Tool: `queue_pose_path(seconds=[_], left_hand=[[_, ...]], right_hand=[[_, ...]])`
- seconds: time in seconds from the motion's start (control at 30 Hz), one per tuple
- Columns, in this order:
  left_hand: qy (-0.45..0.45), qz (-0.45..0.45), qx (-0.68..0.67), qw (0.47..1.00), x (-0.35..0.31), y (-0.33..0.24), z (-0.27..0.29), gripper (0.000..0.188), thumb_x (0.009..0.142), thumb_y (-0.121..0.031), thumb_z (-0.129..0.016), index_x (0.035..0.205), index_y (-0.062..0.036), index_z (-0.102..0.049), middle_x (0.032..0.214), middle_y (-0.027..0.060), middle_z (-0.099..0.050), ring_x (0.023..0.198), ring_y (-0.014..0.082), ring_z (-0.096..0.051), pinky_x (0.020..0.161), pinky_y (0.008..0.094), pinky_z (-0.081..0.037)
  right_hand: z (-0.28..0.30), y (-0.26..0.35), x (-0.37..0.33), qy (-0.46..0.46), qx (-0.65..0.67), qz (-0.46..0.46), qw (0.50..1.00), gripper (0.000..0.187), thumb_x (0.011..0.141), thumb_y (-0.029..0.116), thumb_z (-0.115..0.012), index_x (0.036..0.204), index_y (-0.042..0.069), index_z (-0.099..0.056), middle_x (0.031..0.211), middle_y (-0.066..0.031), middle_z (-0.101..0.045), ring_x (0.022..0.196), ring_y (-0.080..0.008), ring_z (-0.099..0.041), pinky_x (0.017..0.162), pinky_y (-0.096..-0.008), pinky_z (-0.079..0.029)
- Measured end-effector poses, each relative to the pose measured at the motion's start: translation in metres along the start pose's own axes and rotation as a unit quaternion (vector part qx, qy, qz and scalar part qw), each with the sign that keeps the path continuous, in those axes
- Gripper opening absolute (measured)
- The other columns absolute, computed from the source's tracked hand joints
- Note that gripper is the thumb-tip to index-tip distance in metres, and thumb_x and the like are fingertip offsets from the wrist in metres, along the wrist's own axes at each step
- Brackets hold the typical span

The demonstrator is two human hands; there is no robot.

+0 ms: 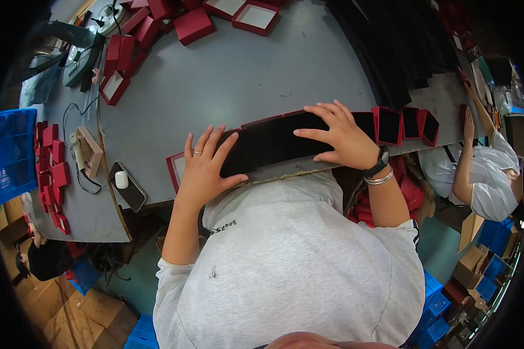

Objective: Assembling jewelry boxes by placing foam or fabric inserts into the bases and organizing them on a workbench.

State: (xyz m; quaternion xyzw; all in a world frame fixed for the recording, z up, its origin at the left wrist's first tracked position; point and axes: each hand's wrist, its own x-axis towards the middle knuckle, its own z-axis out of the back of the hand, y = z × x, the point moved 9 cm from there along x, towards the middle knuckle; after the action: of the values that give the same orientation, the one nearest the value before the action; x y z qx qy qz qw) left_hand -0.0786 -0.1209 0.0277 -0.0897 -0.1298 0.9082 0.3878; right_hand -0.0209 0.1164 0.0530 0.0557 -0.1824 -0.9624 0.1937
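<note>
A row of small red boxes with black inside (268, 142) runs along the near edge of the grey table. My left hand (206, 166) rests on the left part of the row, fingers spread. Next to it, the leftmost box (174, 171) shows a pale inside. Over the right part lies my right hand (343, 139), its fingers stretched and apart, thumb toward the near side. Beyond it, a black-filled red box (388, 126) is angled at the row's end. Another black-filled red box (429, 128) leans farther right. My palms hide parts of the row.
Long black strips (384, 52) lie stacked at the far right. Red boxes (193, 26) are heaped at the far left. A phone (131, 192) with a white earbud case (121, 180) lies left of me. A co-worker (477, 168) sits at the right.
</note>
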Motion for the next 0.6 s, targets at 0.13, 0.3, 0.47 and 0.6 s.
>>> queue_pose_path(seconds=[0.13, 0.3, 0.47, 0.6], left_hand=[[-0.005, 0.003, -0.014, 1.000, 0.001, -0.004, 0.002, 0.100, 0.066, -0.058, -0.085, 0.150, -0.0202, -0.047, 0.159, 0.0092, -0.038, 0.150, 0.0318, -0.031, 0.123, 0.0573, -0.014], [-0.022, -0.028, -0.031, 0.999, 0.009, -0.019, 0.003, 0.095, 0.069, -0.059, -0.083, 0.150, -0.0222, -0.048, 0.159, 0.0107, -0.038, 0.149, 0.0336, -0.032, 0.122, 0.0581, -0.018], [-0.039, -0.064, -0.037, 0.997, 0.021, -0.033, -0.003, 0.082, 0.072, -0.056, -0.082, 0.145, -0.0300, -0.054, 0.157, 0.0144, -0.039, 0.144, 0.0347, -0.039, 0.119, 0.0586, -0.026], [-0.044, -0.060, -0.037, 0.997, 0.022, -0.031, -0.007, 0.070, 0.079, -0.050, -0.079, 0.142, -0.0294, -0.058, 0.152, 0.0154, -0.043, 0.141, 0.0349, -0.041, 0.118, 0.0577, -0.027]], right_hand=[[-0.011, -0.006, 0.006, 0.021, 0.027, 0.001, 0.999, 0.070, 0.069, 0.027, -0.088, 0.134, 0.032, -0.063, 0.153, -0.0129, -0.042, 0.142, -0.0358, -0.038, 0.120, -0.0555, -0.028], [-0.014, -0.004, 0.007, 0.022, 0.038, -0.002, 0.999, 0.068, 0.071, 0.029, -0.087, 0.135, 0.033, -0.063, 0.154, -0.0143, -0.042, 0.142, -0.0372, -0.038, 0.120, -0.0550, -0.029], [-0.016, -0.003, 0.010, 0.019, 0.052, -0.001, 0.998, 0.066, 0.072, 0.029, -0.086, 0.134, 0.033, -0.064, 0.154, -0.0141, -0.042, 0.141, -0.0380, -0.039, 0.118, -0.0535, -0.033], [-0.019, -0.006, 0.012, 0.018, 0.073, 0.001, 0.997, 0.064, 0.074, 0.029, -0.085, 0.134, 0.033, -0.065, 0.154, -0.0136, -0.042, 0.141, -0.0382, -0.039, 0.116, -0.0521, -0.035]])
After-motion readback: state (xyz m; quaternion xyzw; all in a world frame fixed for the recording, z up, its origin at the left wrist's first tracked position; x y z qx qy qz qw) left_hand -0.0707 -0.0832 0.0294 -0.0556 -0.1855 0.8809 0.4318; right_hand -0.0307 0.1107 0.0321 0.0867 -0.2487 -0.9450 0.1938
